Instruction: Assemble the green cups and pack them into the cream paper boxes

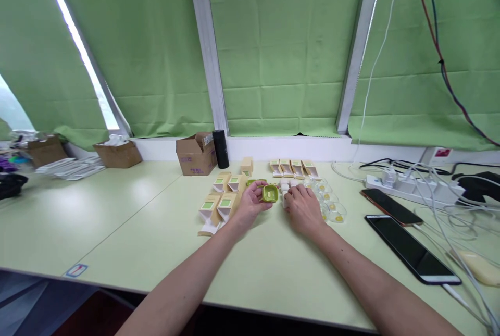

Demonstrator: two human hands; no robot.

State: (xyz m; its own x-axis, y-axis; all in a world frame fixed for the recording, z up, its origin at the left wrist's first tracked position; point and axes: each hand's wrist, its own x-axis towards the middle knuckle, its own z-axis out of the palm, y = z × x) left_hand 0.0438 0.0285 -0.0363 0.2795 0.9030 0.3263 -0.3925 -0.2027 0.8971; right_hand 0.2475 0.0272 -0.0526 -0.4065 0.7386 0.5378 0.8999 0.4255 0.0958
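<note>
My left hand (pixel 250 202) is closed round a small green square case (pixel 270 193), held just above the pale green table (pixel 117 211). My right hand (pixel 302 207) rests on the table with its fingers curled over small white pieces (pixel 285 186); what it grips is hidden. Open tan and white cartons (pixel 219 206) with green labels lie left of my left hand. A row of similar cartons (pixel 292 168) stands behind the hands. Clear plastic shells with yellow dots (pixel 332 210) lie right of my right hand.
A brown cardboard box (pixel 195 154) and a black cylinder (pixel 221 149) stand at the back. Two dark phones (pixel 410 245) lie at the right, beside a white power strip (pixel 414 187) with tangled cables. More boxes (pixel 117 153) sit far left. Green blinds cover the windows.
</note>
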